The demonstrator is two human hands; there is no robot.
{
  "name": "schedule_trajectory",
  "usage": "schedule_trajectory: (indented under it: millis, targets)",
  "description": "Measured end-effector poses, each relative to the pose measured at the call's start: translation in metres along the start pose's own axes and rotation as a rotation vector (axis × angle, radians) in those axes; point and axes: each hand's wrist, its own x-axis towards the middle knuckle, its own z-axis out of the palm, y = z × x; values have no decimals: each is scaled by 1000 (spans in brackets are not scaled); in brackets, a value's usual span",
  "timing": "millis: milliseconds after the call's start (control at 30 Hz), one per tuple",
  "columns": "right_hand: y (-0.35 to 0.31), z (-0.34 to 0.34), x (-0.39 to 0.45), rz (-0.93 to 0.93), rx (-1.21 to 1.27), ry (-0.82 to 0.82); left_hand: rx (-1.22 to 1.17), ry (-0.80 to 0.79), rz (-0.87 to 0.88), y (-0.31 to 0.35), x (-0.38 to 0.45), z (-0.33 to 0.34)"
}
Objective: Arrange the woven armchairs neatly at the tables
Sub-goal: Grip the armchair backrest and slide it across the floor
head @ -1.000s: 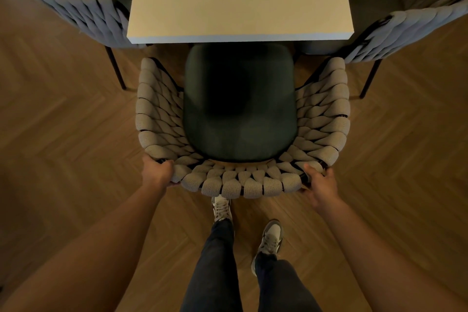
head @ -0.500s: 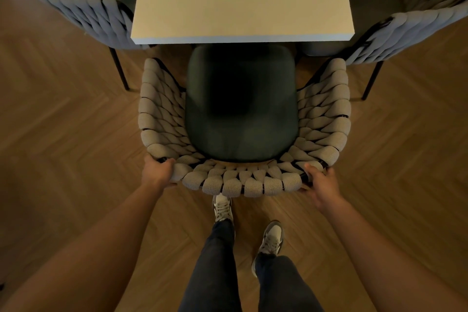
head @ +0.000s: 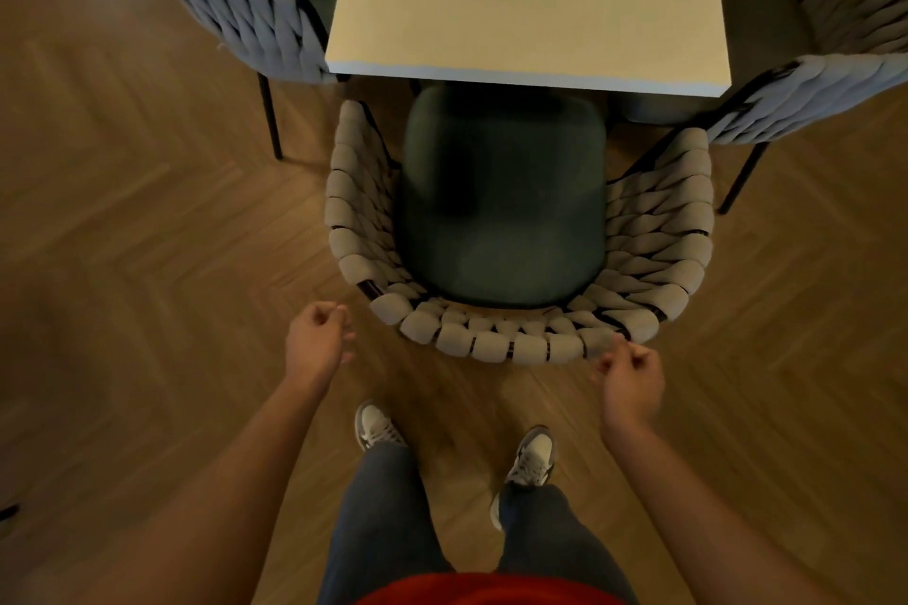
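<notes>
Standing on the wooden floor [head: 147, 260] at the bottom of the view are 2 sneakers below dark trouser legs, with a strip of red cloth at the very edge. Both bare forearms are reaching forward and slightly inward from there. The left hand [head: 317, 339] is hovering just off the left rear corner of the armchair [head: 496, 344], its fingers curling loosely toward the palm and holding nothing; it is not touching the weave. The right hand [head: 631, 376] is hanging just beside the right rear corner of the backrest, its fingers likewise curling loosely on nothing, its fingertips very near the woven rim; whether they are touching it I cannot tell.

The armchair is sitting directly ahead, its curved woven back facing the person and its open front pointing away toward the table [head: 525, 0]. Its front-to-back axis is running straight from the person to the table, and the front edge of its dark green seat cushion [head: 501, 206] is sitting just under the table's near edge.

Farther off, 2 more woven chairs are flanking the table: the left chair [head: 245, 10] and the right chair [head: 825, 79].
</notes>
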Motion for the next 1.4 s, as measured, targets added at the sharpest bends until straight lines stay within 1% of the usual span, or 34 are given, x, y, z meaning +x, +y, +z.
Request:
schedule_trajectory:
  millis: [167, 233, 367, 533, 733, 967, 1167, 1400]
  targets:
    - [-19, 80, -67, -129, -4, -101, 22, -72, 78, 14, 24, -52]
    - [-22, 118, -95, -171, -45, -151, 92, -100, 140, 15, 34, -77]
    - [-30, 185, -144, -240, -124, -280, 315, -143, 268, 16, 49, -130]
    - [-49, 259, -188, -309, -210, -452, 353, -133, 256, 10, 82, -196]
    - [-75, 360, -209, -233, -274, -620, 374, -122, 204, 17, 159, -256]
    - [-129, 501, -223, -132, -229, -663, 399, -114, 189, 79, 272, -315]
    - [-207, 596, -240, -89, -182, -675, 393, -128, 204, 150, 362, -365]
    - [-282, 727, -239, -87, -122, -608, 454, -169, 259, 230, 499, -425]
